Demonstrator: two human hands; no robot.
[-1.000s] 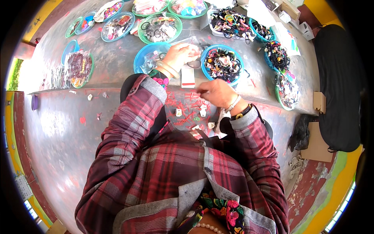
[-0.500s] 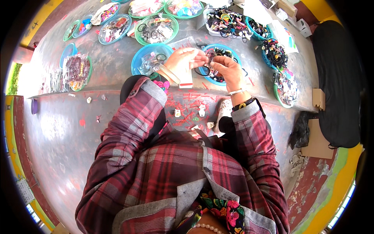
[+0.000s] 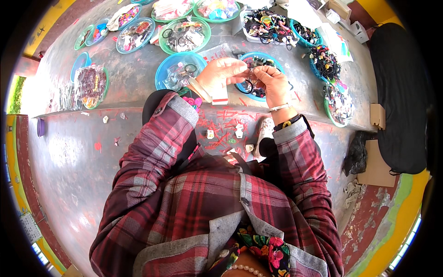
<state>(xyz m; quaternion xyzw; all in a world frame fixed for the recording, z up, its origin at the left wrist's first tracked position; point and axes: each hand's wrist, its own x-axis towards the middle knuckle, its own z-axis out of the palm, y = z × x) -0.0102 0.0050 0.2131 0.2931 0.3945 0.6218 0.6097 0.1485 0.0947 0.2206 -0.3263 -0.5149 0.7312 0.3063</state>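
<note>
At centre left, a smooth, shiny blue plastic bowl with glossy clear plastic packets. Near, matt plaid cloth sleeves. Smooth grey floor, gleaming at left. Right: crinkled, glossy black plastic bag, matt brown cardboard, rough, flaking wall paint.

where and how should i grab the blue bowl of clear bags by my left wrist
Likely pinch the blue bowl by its left rim, coming from the left: that edge is exposed, while your left hand crowds its right.

Grey ledge beneath blue and green bowls
</note>
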